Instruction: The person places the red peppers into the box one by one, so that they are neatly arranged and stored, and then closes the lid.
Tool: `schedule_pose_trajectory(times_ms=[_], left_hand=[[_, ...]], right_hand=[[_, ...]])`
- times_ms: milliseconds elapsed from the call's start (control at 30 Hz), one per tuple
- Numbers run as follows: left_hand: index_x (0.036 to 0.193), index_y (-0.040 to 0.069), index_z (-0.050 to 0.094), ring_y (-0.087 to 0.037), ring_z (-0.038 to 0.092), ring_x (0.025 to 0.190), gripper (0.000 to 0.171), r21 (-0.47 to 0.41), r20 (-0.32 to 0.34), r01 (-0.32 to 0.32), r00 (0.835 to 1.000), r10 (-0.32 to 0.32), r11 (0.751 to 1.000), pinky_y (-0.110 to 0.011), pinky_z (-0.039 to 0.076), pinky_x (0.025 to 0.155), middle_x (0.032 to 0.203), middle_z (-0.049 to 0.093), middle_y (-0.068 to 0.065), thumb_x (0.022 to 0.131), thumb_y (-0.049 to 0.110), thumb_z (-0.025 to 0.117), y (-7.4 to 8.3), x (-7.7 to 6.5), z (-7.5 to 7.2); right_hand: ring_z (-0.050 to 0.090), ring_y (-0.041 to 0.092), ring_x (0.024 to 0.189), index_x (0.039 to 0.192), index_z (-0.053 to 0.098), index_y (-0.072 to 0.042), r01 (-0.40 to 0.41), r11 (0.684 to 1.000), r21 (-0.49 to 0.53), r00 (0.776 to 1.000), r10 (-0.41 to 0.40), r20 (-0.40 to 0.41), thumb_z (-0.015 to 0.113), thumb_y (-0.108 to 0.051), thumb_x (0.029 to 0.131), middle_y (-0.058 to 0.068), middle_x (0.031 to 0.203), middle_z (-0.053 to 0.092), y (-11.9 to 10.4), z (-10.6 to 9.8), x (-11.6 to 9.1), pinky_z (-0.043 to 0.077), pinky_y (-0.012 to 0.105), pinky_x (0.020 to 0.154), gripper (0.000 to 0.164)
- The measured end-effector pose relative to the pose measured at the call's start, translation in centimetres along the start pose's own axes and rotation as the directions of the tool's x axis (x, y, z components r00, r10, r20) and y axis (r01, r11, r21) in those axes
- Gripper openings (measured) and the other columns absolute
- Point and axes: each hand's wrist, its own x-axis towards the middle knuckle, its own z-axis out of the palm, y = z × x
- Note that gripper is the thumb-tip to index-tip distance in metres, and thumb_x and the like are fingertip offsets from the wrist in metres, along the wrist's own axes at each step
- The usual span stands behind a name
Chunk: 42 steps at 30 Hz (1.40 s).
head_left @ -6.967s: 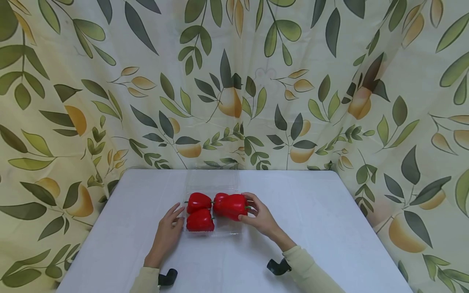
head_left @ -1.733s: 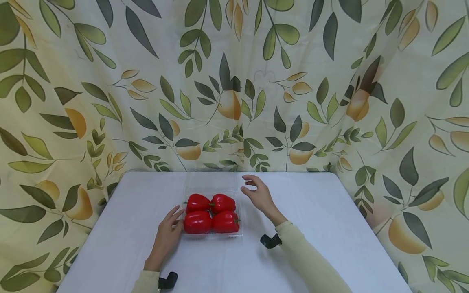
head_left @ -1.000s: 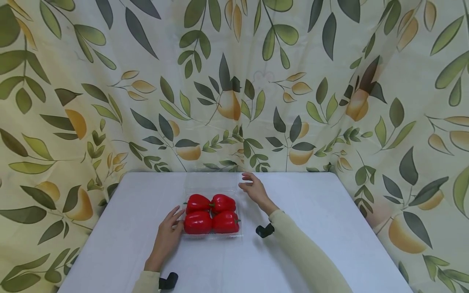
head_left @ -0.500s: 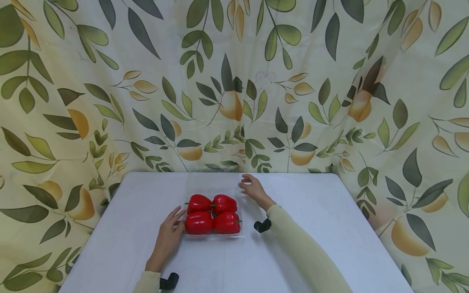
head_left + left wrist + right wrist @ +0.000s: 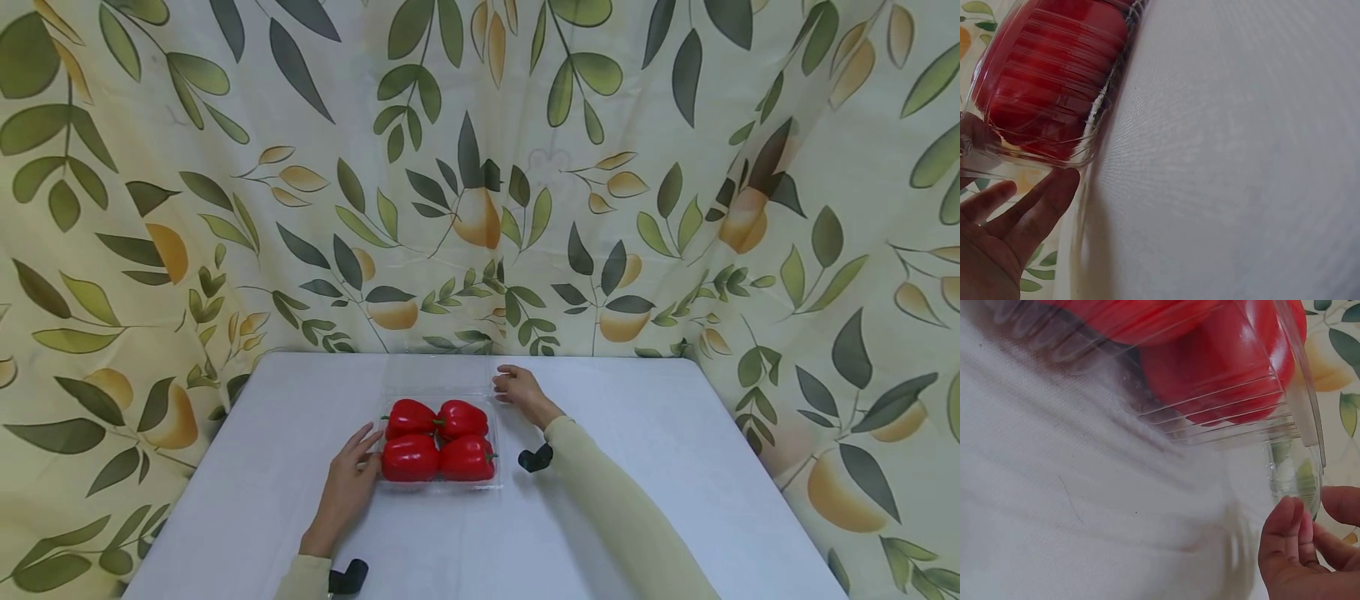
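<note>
Several red bell peppers sit in two rows in a clear plastic clamshell container. Its clear lid is swung back toward the far table edge. My left hand is at the container's left side, its extended fingertips touching the wall; the left wrist view shows the fingers against the container's lower corner. My right hand is at the lid's right edge. In the right wrist view the lid's edge runs between the thumb and curled fingers, which pinch it.
A white-covered table lies beneath the container. Behind it and at both sides hangs a leaf-and-fruit patterned curtain. A black wrist-worn device shows under the right forearm, another black device by the left sleeve.
The right hand has let go of a pepper, now settled in the container's right half, and has moved back to the lid's edge. The left hand has stayed at the container's left side.
</note>
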Motion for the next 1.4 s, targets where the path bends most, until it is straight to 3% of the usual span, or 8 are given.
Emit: schedule_pose_trajectory(times_ms=[533,900,1200,1400], left_hand=[[0.139,0.013,0.057,-0.024,0.070,0.107,0.041,-0.016,0.023,0.025,0.999,-0.025,1.000,-0.031,0.060,0.085,0.153,0.044,-0.007,0.097,0.013,0.057,0.3,-0.5,0.3],[0.138,0.014,0.058,-0.022,0.070,0.106,0.041,0.002,0.017,0.028,0.999,-0.028,1.000,-0.030,0.060,0.085,0.153,0.045,-0.006,0.097,0.014,0.056,0.4,-0.5,0.2],[0.138,0.013,0.058,-0.024,0.070,0.106,0.041,0.002,0.012,0.017,1.000,-0.017,1.000,-0.032,0.060,0.085,0.152,0.045,-0.007,0.097,0.011,0.056,0.3,-0.4,0.2],[0.138,0.013,0.057,-0.025,0.070,0.106,0.042,-0.005,0.006,0.009,1.000,-0.008,1.000,-0.031,0.060,0.083,0.152,0.045,-0.008,0.097,0.014,0.057,0.3,-0.4,0.2]], right_hand=[[0.057,0.024,0.104,0.149,0.035,0.001,0.008,0.992,0.125,1.000,-0.009,0.009,0.050,0.000,0.096,0.024,0.135,0.053,0.0,-0.3,0.3,0.054,0.035,0.099,0.055],[0.054,0.017,0.087,0.147,0.042,-0.004,0.092,0.991,0.093,0.996,-0.089,-0.032,0.054,0.003,0.092,0.017,0.118,0.054,-0.2,-0.4,0.3,0.057,0.020,0.078,0.056],[0.055,0.020,0.092,0.142,0.046,-0.003,0.119,0.988,0.102,0.992,-0.114,-0.059,0.056,0.003,0.091,0.016,0.120,0.053,-1.0,-0.3,-0.3,0.057,0.036,0.094,0.052],[0.053,0.016,0.085,0.138,0.050,-0.004,0.179,0.973,0.146,0.981,-0.166,-0.098,0.054,0.005,0.092,0.012,0.109,0.054,-1.3,0.1,-0.1,0.058,0.028,0.081,0.047]])
